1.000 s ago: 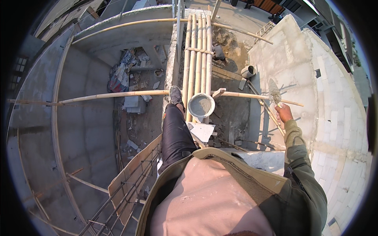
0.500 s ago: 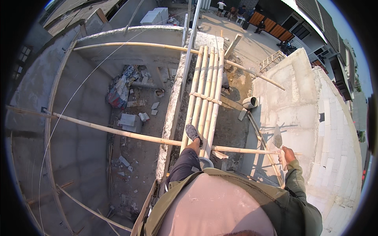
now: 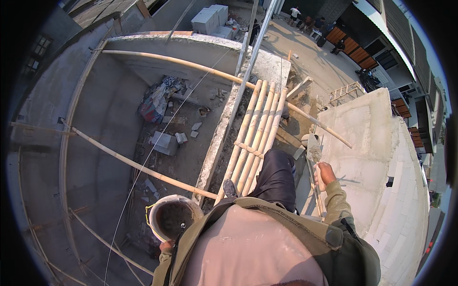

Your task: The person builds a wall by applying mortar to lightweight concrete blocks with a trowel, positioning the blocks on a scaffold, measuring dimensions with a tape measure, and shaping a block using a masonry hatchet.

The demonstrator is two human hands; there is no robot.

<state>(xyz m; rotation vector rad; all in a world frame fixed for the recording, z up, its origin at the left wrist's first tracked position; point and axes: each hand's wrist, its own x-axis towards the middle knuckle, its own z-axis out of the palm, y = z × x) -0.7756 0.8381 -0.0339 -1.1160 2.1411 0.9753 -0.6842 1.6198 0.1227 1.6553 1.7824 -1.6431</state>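
- Head view is showing the right hand (image 3: 326, 175) holding a trowel (image 3: 314, 148) by its handle, the blade pointing away from the body and carrying some grey mix near its root.
- Left hand (image 3: 166, 247) is holding a bucket (image 3: 194, 206) at its near side; the jacket's edge is partly covering the bucket, and I cannot tell how the fingers are wrapping it.
- That bucket is hanging out at the person's left, above the sunken room, its mouth facing up and dark grey mix (image 3: 172, 219) lying inside.
- Judging by its contents, it is probably weighing heavily and pulling to one side; the rim or the yellow handle (image 3: 148, 208) is offering the natural hold, though wet mix could be making either slippery.
- Stiff and light by comparison, the trowel is likely balancing best from its handle.
- Bamboo poles (image 3: 253, 127), tied by a crosspiece (image 3: 249, 149), are forming a narrow, rounded walkway, with a shoe (image 3: 230, 188) resting at their near end.
- Alongside, a rough wall top (image 3: 217, 150) is running; below left, pale blocks (image 3: 164, 143) and crumpled sheeting (image 3: 155, 102) are littering the floor.
- Rightward, a grey wall (image 3: 360, 124) is rising near the trowel.
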